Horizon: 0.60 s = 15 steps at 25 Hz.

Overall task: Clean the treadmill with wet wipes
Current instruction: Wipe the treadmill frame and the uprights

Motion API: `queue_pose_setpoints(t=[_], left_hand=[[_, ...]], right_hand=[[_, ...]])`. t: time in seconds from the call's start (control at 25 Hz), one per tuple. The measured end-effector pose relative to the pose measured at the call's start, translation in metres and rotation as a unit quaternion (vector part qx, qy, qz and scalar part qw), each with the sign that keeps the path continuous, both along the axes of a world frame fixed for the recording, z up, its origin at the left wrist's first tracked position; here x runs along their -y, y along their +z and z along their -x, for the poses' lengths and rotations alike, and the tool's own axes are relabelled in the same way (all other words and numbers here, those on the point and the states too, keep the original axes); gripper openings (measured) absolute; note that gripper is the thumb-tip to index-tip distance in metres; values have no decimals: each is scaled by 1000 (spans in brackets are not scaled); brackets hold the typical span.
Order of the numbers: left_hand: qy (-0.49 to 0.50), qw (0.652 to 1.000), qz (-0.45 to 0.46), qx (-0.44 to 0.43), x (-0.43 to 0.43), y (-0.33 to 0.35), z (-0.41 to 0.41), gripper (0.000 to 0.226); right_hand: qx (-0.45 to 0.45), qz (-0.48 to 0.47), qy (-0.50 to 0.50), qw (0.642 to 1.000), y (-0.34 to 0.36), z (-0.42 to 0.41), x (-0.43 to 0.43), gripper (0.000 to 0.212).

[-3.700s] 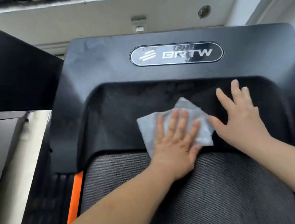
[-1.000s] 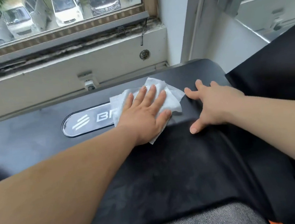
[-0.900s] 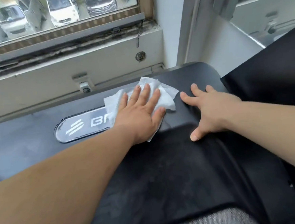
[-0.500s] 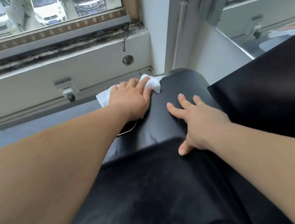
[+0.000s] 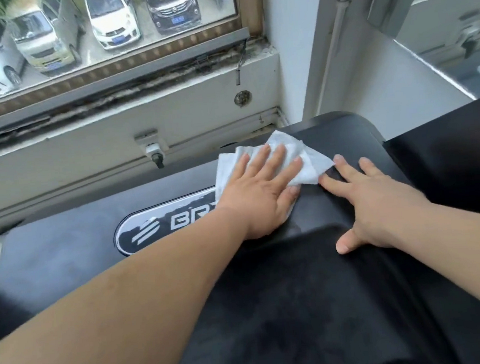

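Observation:
The black front cover of the treadmill [image 5: 66,253] fills the lower half of the view, with an oval logo plate [image 5: 162,226] on its top face. A white wet wipe [image 5: 303,159] lies flat on the cover to the right of the logo. My left hand [image 5: 262,191] presses on the wipe with straight, spread fingers. Just to the right, my right hand [image 5: 378,208] rests flat on the bare cover, its fingertips beside the wipe's right corner.
A white wall and window sill [image 5: 113,125] run right behind the cover, with a small latch fitting [image 5: 153,151] sticking out. A white pillar [image 5: 338,59] stands at the back right. A black panel [image 5: 455,165] borders the cover on the right.
My left hand has drawn the wipe back from the cover's far edge toward me and a little left, with fingers now spread flat. The logo plate is in view again. My right hand stays planted.

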<state>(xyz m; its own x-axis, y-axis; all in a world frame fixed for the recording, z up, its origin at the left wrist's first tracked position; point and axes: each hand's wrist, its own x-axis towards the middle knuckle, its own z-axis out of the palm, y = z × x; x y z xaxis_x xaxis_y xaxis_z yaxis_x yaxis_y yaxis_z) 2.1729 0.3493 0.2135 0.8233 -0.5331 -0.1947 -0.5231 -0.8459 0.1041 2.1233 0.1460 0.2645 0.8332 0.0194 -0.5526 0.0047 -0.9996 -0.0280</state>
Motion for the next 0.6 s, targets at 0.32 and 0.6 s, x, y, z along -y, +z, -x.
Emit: queue_pose_setpoints(t=[0.32,0.6], left_hand=[[94,995,-14,9,12,-3,-31,60],[58,997,28,-45,99,-1,-102,54]], right_hand=[[29,-7,3,1000,-7,-5,-7,147],[11,-35,-9,999,-9,-9,-3,144]])
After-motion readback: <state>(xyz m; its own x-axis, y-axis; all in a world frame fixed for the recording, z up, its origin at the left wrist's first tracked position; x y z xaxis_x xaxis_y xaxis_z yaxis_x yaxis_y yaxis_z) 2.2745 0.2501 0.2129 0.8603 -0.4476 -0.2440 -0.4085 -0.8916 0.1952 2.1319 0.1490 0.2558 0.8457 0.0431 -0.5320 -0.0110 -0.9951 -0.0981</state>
